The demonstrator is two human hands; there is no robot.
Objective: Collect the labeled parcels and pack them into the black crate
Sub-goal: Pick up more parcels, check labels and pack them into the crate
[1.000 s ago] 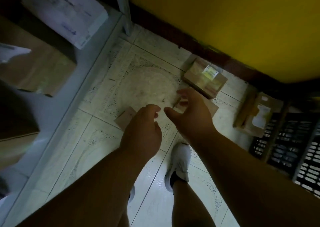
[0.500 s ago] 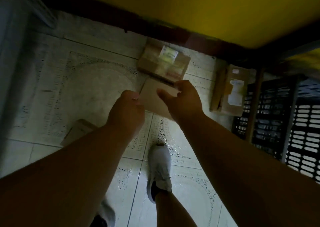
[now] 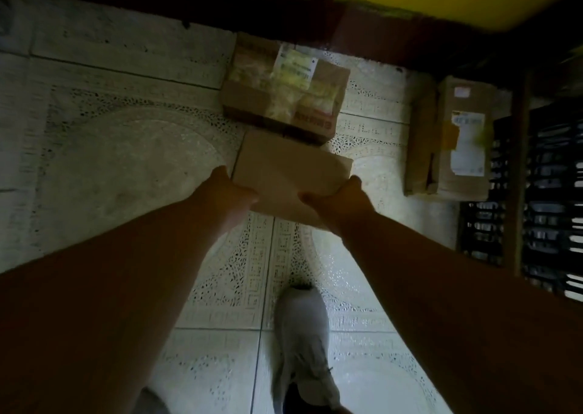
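With both hands, left (image 3: 232,193) and right (image 3: 342,197), gripping the plain box (image 3: 290,169), keep it level and swing right to the crate (image 3: 555,199).

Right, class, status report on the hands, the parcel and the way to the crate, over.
Left hand and right hand grip plain brown parcel. Black crate to the right. Labeled box stands beside the crate, near the path.

I count three cardboard parcels: plain one (image 3: 291,174) held up, taped one with label (image 3: 284,87) on floor, third labeled one (image 3: 460,139) beside crate. One black crate (image 3: 549,199). Two hands: left (image 3: 228,193), right (image 3: 339,199). Two shoes: one whole (image 3: 303,344), one (image 3: 151,402) partly seen.
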